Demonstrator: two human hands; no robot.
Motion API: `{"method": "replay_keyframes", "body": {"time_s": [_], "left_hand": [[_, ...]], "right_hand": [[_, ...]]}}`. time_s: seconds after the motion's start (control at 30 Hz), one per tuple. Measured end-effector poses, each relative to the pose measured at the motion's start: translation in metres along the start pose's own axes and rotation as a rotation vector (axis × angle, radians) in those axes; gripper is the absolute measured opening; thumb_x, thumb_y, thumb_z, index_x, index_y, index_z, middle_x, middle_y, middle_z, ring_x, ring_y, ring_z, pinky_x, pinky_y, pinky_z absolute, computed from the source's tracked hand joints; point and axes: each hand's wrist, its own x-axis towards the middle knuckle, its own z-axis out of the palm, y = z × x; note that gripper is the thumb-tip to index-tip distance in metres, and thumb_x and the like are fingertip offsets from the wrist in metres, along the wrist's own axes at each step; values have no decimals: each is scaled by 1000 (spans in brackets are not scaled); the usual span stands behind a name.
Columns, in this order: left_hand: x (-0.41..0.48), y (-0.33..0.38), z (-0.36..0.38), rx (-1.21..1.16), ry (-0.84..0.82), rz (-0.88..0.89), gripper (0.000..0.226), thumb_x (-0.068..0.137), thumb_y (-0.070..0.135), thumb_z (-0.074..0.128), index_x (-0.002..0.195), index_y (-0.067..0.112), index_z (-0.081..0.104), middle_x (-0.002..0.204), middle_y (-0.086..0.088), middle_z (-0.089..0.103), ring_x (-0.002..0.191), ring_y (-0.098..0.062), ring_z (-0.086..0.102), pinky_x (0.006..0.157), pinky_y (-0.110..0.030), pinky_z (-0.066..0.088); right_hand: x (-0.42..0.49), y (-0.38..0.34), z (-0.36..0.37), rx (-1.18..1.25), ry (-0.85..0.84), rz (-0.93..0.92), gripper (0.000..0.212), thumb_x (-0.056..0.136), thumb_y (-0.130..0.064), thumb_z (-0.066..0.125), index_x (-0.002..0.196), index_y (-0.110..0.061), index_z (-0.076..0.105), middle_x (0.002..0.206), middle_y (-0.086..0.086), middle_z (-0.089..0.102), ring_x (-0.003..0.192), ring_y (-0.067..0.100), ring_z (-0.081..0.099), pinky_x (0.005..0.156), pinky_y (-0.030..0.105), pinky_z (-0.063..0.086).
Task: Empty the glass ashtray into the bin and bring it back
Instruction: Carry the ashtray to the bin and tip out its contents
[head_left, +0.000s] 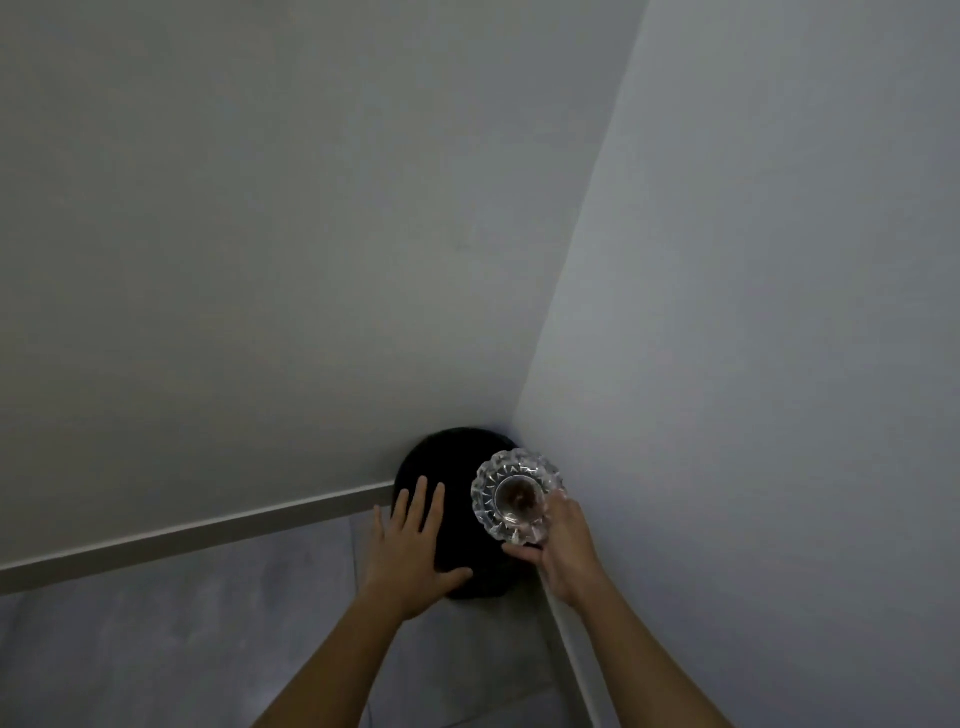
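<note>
One glass ashtray (517, 496), brown residue inside, above black bin (457, 467).

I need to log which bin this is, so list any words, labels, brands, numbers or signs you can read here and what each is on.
None: no readable text appears anywhere in this view.
Round black bin in the corner: no label or marking shows.
Clear cut-glass ashtray, held by the right hand: no lettering, only brown residue in its centre.
Left hand, plain grey walls, grey floor tiles: nothing written.
</note>
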Motion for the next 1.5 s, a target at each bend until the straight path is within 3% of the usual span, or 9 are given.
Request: {"method": "replay_keyframes", "body": {"time_s": [0.27,0.53,0.63,0.73,0.93,1.07,1.2,1.4,1.5], "left_hand": [[85,-36,152,3,-21,-119,118,63,94,25,149,27,-19,159,-7,-23,145,-34,-20,112,-61,-9],[98,-48,190,-102,132,-81,125,52,98,22,150,29,-13,160,-10,-20,145,-31,-24,111,-62,-12],[98,-46,185,-89,94,-97,126,52,98,24,150,28,-13,160,-11,-21,144,-32,-25,111,-62,-12],[97,-45,186,-88,102,-98,125,52,98,24,151,28,-10,160,-11,-18,145,-32,-23,112,-62,-10],[96,-44,181,-79,101,-112,122,57,95,32,152,28,-4,161,-12,-16,145,-33,-20,113,-62,-6],[96,-42,181,-72,95,-141,125,53,97,32,152,28,-2,161,-12,-16,146,-32,-20,114,-61,-5],[99,-41,176,-97,119,-153,125,53,97,35,152,28,1,161,-11,-13,146,-31,-19,114,-60,-6],[94,-40,178,-80,66,-162,125,53,97,35,152,29,1,161,-11,-14,146,-31,-21,114,-61,-7],[95,-39,177,-67,54,-171,125,54,97,35,152,29,0,161,-12,-15,145,-31,-21,114,-61,-7]], "right_hand": [[136,106,-9,10,11,-187,22,103,-18,36,118,-2,37,134,21,46,109,40,60,61,46,57],[169,129,-13,-117,53,-319,21,98,-7,42,117,-14,37,122,9,49,104,27,62,59,38,62],[168,122,-12,-434,138,-437,25,93,1,38,112,-15,40,116,15,54,101,31,62,68,45,60],[165,116,-17,-880,230,-709,30,88,0,42,115,-14,44,107,23,63,87,30,59,72,33,44],[151,106,-16,-1670,40,-1089,40,93,-9,46,133,-7,45,126,18,56,113,38,55,82,50,54],[141,117,-25,-2111,-122,-1178,44,92,-17,25,123,-7,55,114,14,63,110,41,59,73,51,60],[144,114,-42,-2294,-90,-1329,35,86,-18,38,99,-16,71,86,3,72,83,30,71,53,38,61],[145,114,-70,-2281,-143,-1543,26,88,-12,46,102,-12,69,96,8,72,90,36,70,62,41,61],[142,103,-60,-2285,-83,-1501,22,89,-11,48,100,-11,67,94,7,72,91,36,70,61,41,61]]}}
